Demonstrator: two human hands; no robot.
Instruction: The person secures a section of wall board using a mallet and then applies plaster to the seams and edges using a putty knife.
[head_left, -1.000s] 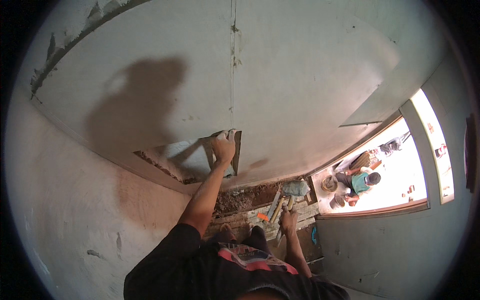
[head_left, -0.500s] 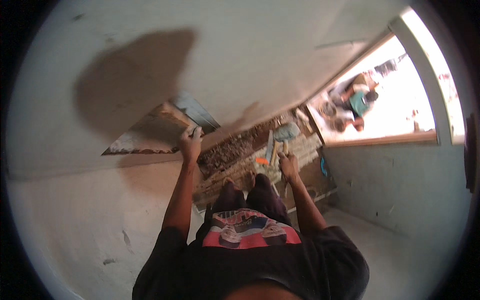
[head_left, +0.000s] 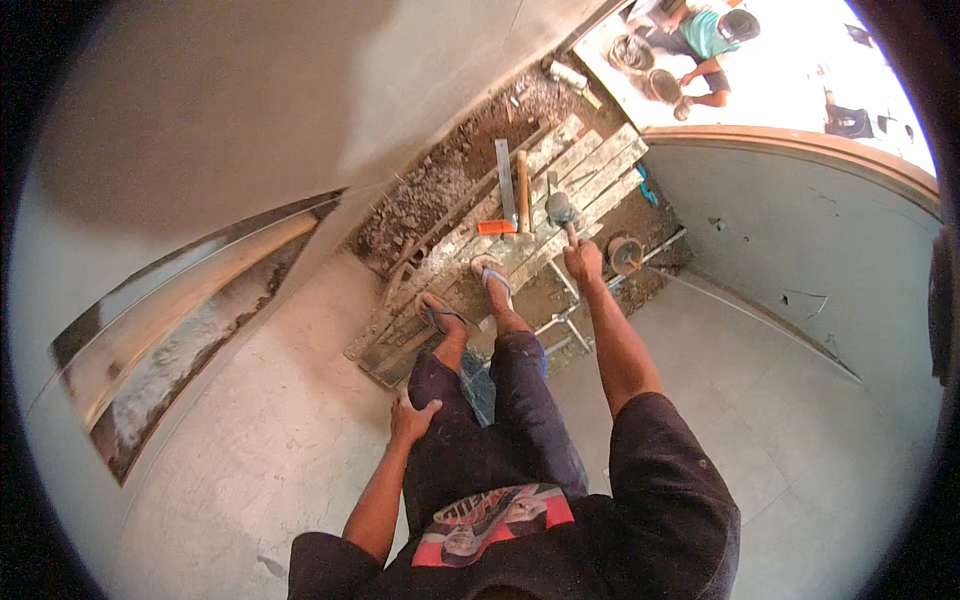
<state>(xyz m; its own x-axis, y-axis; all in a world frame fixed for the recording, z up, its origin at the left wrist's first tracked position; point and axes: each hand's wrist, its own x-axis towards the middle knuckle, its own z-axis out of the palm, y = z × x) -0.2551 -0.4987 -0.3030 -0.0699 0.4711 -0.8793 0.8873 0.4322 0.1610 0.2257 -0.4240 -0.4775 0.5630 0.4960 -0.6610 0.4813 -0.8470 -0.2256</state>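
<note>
My right hand [head_left: 583, 261] is wrapped around the light handle of a short tool with a rounded grey head [head_left: 560, 209], held over the planks; its exact kind is unclear. My left hand [head_left: 411, 418] rests against my left thigh, thumb stretched out, nothing in it. Just beyond the tool, a hammer [head_left: 523, 190] with a wooden handle lies on the wooden plank platform [head_left: 600, 172]. Alongside it is a try square [head_left: 505, 180] with a metal blade and orange handle. My sandalled feet stand on the platform's near part.
At left, a long opening [head_left: 195, 310] with a wooden edge cuts into the wall. Rubble and soil [head_left: 415, 205] line the wall's foot. A round container [head_left: 625, 255] sits right of the platform. Beyond the window frame [head_left: 790, 140], a person [head_left: 712, 35] crouches near buckets [head_left: 661, 86].
My left hand has left the edge of the wall opening and dropped to my thigh. My right hand stays closed on a handle, the grey-headed tool now plainly visible. The view has tilted downward.
</note>
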